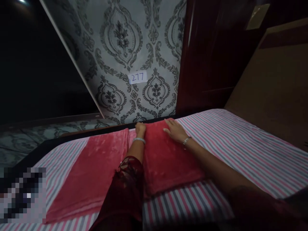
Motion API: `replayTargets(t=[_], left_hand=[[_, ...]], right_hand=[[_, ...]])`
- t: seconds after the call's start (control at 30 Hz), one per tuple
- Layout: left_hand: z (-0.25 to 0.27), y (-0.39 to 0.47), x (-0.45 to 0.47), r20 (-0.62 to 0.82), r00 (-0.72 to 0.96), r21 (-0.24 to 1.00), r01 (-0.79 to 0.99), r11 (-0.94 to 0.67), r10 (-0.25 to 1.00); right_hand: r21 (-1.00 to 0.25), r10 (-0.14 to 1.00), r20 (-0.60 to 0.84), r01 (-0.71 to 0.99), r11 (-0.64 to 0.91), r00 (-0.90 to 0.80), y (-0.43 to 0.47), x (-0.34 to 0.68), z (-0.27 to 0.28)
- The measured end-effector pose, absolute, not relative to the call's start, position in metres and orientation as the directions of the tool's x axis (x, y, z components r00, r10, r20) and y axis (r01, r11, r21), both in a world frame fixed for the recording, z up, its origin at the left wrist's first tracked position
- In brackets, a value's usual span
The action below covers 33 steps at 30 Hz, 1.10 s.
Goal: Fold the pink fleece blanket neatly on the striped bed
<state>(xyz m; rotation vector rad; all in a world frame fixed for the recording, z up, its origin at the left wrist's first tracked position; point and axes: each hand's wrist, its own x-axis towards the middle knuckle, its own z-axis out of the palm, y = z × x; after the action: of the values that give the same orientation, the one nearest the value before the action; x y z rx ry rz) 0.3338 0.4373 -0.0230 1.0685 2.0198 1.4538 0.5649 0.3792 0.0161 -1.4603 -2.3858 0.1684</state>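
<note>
A red plush blanket (170, 160) lies in folded layers on a striped sheet. Its left part (89, 173) is flat, and a thicker folded part is on the right; I cannot tell whether both belong to one piece. At the far left corner of the folded part, my left hand (141, 129) is closed on the edge, its fingertips hidden. My right hand (176, 131) rests on the far right corner, fingers stretched out and thumb apart. Each wrist wears a bracelet.
The striped sheet (223, 138) covers the surface, with a dark edge along the wall. A large dark screen (43, 64) leans in from the left. Behind are patterned wallpaper with a paper label (138, 77) reading 277, a dark red panel (207, 57) and a brown board (274, 89).
</note>
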Motion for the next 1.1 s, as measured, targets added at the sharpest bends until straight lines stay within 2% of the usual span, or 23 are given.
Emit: replayTargets(t=[0.1,0.2,0.4,0.8,0.87,1.0,1.1], left_hand=[[-0.027,0.432,0.343,0.045,-0.676,0.847,0.416,0.331,0.735],[-0.03,0.427,0.347,0.077,-0.691,0.768,0.5,0.4,0.718],[-0.035,0.428,0.338,0.136,-0.684,0.665,0.599,0.446,0.717],[-0.022,0.421,0.341,0.15,-0.67,0.582,0.654,0.483,0.727],[-0.018,0.42,0.342,0.149,-0.665,0.575,0.66,0.483,0.732],[-0.015,0.419,0.342,0.141,-0.655,0.561,0.671,0.485,0.742],[-0.015,0.419,0.341,0.144,-0.65,0.555,0.677,0.484,0.746]], right_hand=[[-0.231,0.924,0.158,0.896,0.379,-0.349,0.399,0.541,-0.001],[-0.216,0.947,0.117,0.923,0.319,-0.3,0.404,0.535,-0.028],[-0.265,0.948,0.117,0.911,0.316,-0.295,0.41,0.545,-0.058],[-0.277,0.946,0.107,0.905,0.324,-0.306,0.414,0.542,-0.05],[-0.348,0.946,0.105,0.88,0.323,-0.305,0.422,0.545,-0.04],[-0.57,0.964,0.165,0.777,0.266,-0.209,0.46,0.559,-0.019],[-0.639,0.971,0.146,0.731,0.24,-0.19,0.492,0.57,-0.014]])
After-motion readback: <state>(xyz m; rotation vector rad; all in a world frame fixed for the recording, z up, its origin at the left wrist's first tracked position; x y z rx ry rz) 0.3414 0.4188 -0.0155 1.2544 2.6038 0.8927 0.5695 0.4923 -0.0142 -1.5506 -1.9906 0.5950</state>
